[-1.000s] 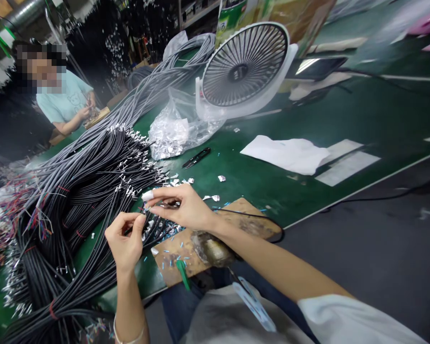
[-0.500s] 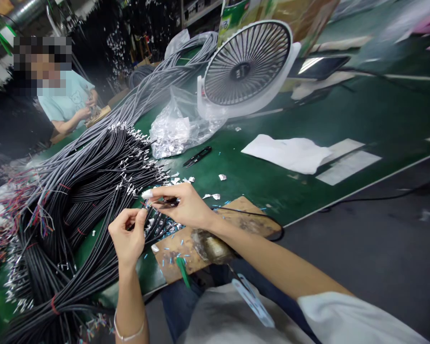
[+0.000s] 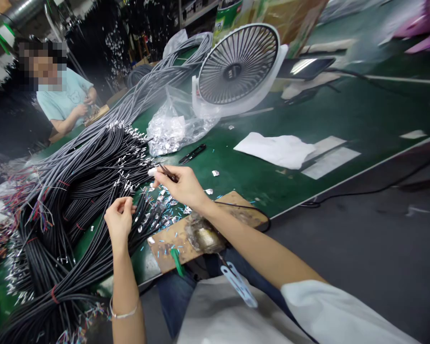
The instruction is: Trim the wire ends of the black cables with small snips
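A big heap of black cables [image 3: 75, 191] with foil-wrapped ends lies on the green table [image 3: 258, 172]. My left hand [image 3: 119, 222] is closed in a pinch over the cable ends at the heap's near edge; what it pinches is too small to name. My right hand [image 3: 181, 185], with a white-taped fingertip, is closed on a thin dark tool [image 3: 167, 173] whose tip points toward the cable ends. A cord runs from that hand across a worn wooden board [image 3: 208, 229] at the table's front edge.
Foil scraps and small blue bits litter the board and table. Black snips [image 3: 191, 154] lie beside a clear bag of foil pieces [image 3: 172, 129]. A white desk fan [image 3: 236, 67], white paper [image 3: 275, 149] and grey cables [image 3: 157, 81] sit behind. A seated person [image 3: 62, 95] works at far left.
My right hand moved up and away from my left, toward the cable heap, carrying the tool. The left hand stayed near the cable ends. The view shifted slightly.
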`<move>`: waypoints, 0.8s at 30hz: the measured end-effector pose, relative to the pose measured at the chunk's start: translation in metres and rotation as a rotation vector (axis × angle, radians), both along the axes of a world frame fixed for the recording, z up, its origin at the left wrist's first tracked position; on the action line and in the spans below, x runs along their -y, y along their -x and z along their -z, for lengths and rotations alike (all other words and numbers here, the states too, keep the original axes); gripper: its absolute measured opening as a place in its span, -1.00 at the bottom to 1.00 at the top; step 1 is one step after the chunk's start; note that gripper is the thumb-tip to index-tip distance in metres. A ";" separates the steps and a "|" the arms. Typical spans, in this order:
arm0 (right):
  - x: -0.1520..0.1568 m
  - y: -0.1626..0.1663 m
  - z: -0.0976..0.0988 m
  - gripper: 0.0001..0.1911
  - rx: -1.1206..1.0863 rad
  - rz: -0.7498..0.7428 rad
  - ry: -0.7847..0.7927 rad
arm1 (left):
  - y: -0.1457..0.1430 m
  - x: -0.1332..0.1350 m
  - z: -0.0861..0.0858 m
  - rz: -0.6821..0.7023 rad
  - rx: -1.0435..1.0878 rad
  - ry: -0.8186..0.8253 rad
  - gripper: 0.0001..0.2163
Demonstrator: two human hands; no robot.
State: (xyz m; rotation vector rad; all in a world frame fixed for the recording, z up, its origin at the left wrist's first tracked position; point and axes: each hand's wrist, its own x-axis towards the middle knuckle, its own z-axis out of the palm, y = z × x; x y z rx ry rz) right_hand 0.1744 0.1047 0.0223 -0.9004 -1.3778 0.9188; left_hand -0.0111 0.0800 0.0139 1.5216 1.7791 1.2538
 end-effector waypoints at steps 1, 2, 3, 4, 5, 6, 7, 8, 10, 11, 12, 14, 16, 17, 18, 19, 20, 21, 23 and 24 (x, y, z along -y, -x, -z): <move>0.000 0.000 -0.001 -0.64 0.031 0.001 -0.010 | 0.003 -0.003 0.004 -0.020 -0.040 -0.004 -0.83; 0.000 0.000 -0.001 -0.60 0.060 -0.003 -0.013 | 0.004 -0.006 0.007 -0.030 -0.077 -0.005 -0.88; 0.001 0.000 -0.002 -0.59 0.085 -0.018 -0.013 | 0.005 -0.009 0.011 -0.031 -0.107 -0.004 -0.91; 0.002 0.001 -0.002 -0.59 0.110 -0.037 -0.010 | 0.004 -0.012 0.015 -0.020 -0.130 -0.001 -0.91; 0.003 0.002 -0.002 -0.60 0.143 -0.061 -0.009 | 0.003 -0.014 0.018 -0.003 -0.146 0.000 -0.90; 0.004 0.003 -0.002 -0.61 0.179 -0.081 -0.010 | 0.001 -0.016 0.020 0.009 -0.155 -0.006 -0.91; 0.005 0.004 -0.002 -0.61 0.215 -0.099 -0.013 | -0.002 -0.017 0.021 0.017 -0.158 -0.016 -0.93; 0.005 0.006 -0.002 -0.61 0.247 -0.113 -0.017 | -0.004 -0.018 0.021 0.018 -0.154 -0.034 -0.95; 0.007 0.009 -0.002 -0.60 0.292 -0.130 -0.024 | -0.007 -0.018 0.018 0.012 -0.126 -0.086 -0.90; 0.007 0.010 -0.002 -0.60 0.304 -0.136 -0.029 | -0.008 -0.017 0.015 0.012 -0.106 -0.117 -0.84; 0.008 0.011 -0.001 -0.62 0.313 -0.140 -0.035 | -0.009 -0.015 0.012 0.016 -0.084 -0.149 -0.78; 0.008 0.014 0.000 -0.70 0.333 -0.144 -0.045 | -0.011 -0.008 0.004 0.029 -0.051 -0.210 -0.65; 0.010 0.015 0.001 -0.79 0.343 -0.143 -0.049 | -0.013 0.000 -0.003 0.035 -0.041 -0.269 -0.56; 0.010 0.015 0.001 -0.80 0.345 -0.139 -0.047 | -0.014 0.004 -0.006 0.039 -0.043 -0.293 -0.55; 0.011 0.015 0.000 -0.79 0.346 -0.134 -0.042 | -0.015 0.008 -0.008 0.050 -0.048 -0.297 -0.55; 0.012 0.015 0.000 -0.78 0.348 -0.128 -0.034 | -0.016 0.011 -0.010 0.061 -0.053 -0.289 -0.55; 0.012 0.015 -0.001 -0.77 0.351 -0.121 -0.023 | -0.017 0.014 -0.012 0.065 -0.051 -0.276 -0.54; 0.013 0.014 -0.001 -0.77 0.354 -0.113 -0.009 | -0.018 0.016 -0.013 0.069 -0.046 -0.262 -0.52; 0.014 0.013 -0.002 -0.79 0.360 -0.101 0.018 | -0.019 0.018 -0.012 0.065 -0.032 -0.251 -0.51; 0.015 0.012 -0.002 -0.80 0.362 -0.096 0.032 | -0.019 0.018 -0.011 0.058 -0.022 -0.248 -0.51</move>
